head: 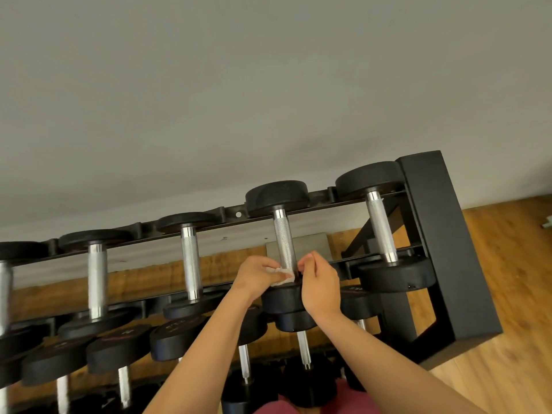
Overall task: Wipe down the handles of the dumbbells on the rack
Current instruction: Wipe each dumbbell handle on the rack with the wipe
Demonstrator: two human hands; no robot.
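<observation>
The left hand [257, 276] is raised with a white cloth [282, 275] gripped against the near end of a knurled handle [283, 243] on the rack's [430, 234] top tier. The right hand [318, 283] is curled just beside it, its hold unclear. Lower dumbbell labels [176, 326] are blurred.

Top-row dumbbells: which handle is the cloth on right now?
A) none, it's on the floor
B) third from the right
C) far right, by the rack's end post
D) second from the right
D: the left hand holds the white cloth against the near end of the second handle from the right, with the right hand close on its other side.
</observation>
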